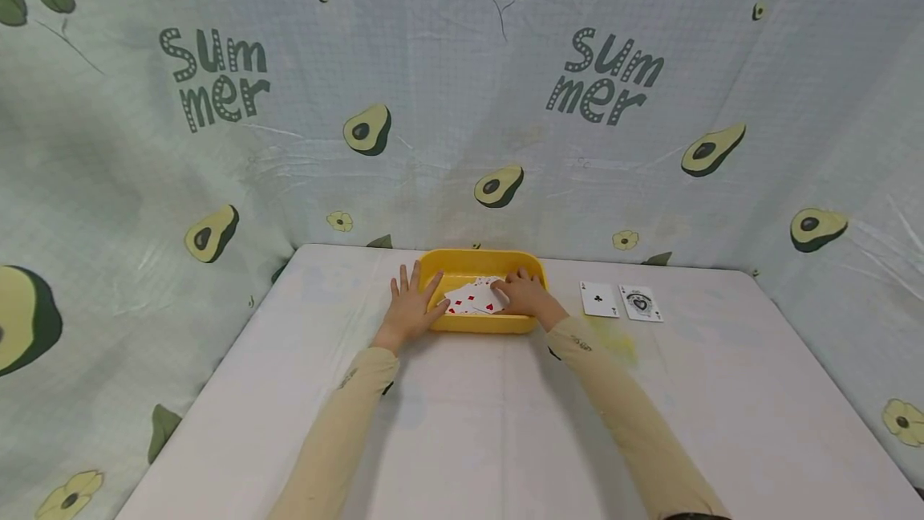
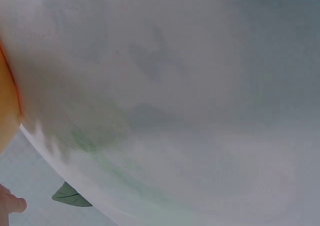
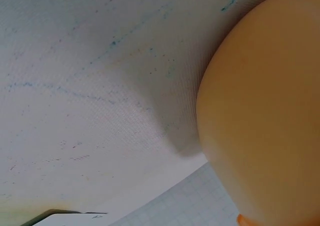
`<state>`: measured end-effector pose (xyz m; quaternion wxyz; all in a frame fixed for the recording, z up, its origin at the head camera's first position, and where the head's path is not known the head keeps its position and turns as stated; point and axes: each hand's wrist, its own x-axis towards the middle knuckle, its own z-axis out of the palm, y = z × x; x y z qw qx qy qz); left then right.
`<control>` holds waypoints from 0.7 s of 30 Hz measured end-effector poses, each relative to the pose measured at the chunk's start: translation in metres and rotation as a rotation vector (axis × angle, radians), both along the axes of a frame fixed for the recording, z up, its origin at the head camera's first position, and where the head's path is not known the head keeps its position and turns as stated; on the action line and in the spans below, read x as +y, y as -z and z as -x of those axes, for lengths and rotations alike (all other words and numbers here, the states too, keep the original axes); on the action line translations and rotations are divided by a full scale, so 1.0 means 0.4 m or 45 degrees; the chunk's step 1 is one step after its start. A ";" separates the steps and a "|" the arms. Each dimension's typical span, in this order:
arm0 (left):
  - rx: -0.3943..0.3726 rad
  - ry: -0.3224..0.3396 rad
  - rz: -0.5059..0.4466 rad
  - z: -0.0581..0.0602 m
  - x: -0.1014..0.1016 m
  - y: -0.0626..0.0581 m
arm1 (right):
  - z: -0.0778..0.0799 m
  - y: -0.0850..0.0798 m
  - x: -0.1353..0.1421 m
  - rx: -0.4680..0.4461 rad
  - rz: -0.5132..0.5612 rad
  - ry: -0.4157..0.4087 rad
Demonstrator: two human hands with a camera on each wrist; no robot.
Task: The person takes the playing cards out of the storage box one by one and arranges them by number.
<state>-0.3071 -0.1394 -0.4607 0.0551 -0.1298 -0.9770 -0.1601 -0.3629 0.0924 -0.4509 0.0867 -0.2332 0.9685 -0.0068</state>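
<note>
A yellow tray (image 1: 482, 324) stands near the table's far edge, with several playing cards (image 1: 469, 297) showing red marks lying loosely inside. My left hand (image 1: 408, 313) rests at the tray's left rim, its fingers straight and spread. Over the right part of the tray, my right hand (image 1: 527, 295) reaches down to the cards, touching or just above them. Whether it pinches one is hidden. Both wrist views show mostly tabletop, with the tray's curved wall (image 3: 265, 105) filling the right side of the right wrist view.
To the tray's right lie two face-up cards: an ace of clubs (image 1: 599, 299) and a card with an ornate black emblem (image 1: 640, 304). The white table (image 1: 462, 424) meets a printed cloth backdrop (image 1: 433, 62) behind and at the sides.
</note>
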 end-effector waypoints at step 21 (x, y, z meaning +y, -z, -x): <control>0.019 0.011 -0.016 -0.007 -0.006 0.003 | -0.016 -0.011 -0.011 0.074 -0.043 0.066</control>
